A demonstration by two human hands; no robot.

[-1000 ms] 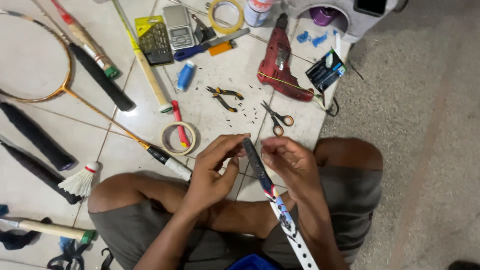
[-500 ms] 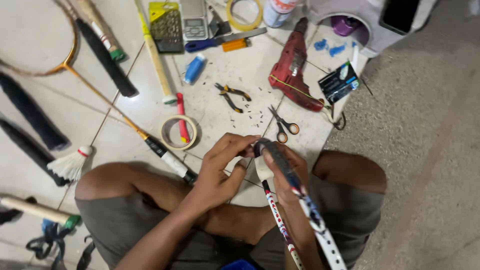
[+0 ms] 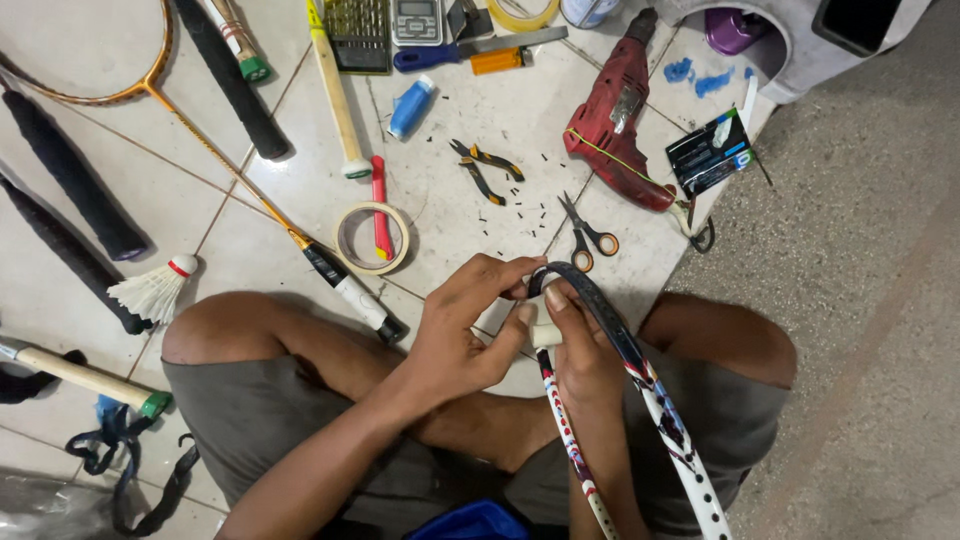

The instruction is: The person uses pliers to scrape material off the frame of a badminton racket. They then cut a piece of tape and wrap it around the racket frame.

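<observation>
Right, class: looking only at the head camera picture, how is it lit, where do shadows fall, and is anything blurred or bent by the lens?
Head view: soft, even light with faint glare on the floor tiles; short, soft shadows beside the scissors and tape roll; both hands, left hand and right hand, on the racket frame, look sharp; slight wide-angle bending towards the edges.

Scissors [image 3: 588, 232] and pliers [image 3: 484, 167] ahead

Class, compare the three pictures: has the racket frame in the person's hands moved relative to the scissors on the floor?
Yes. The racket frame has swung: its top end now curves up close below the scissors, gripped by the left hand and right hand.
</observation>
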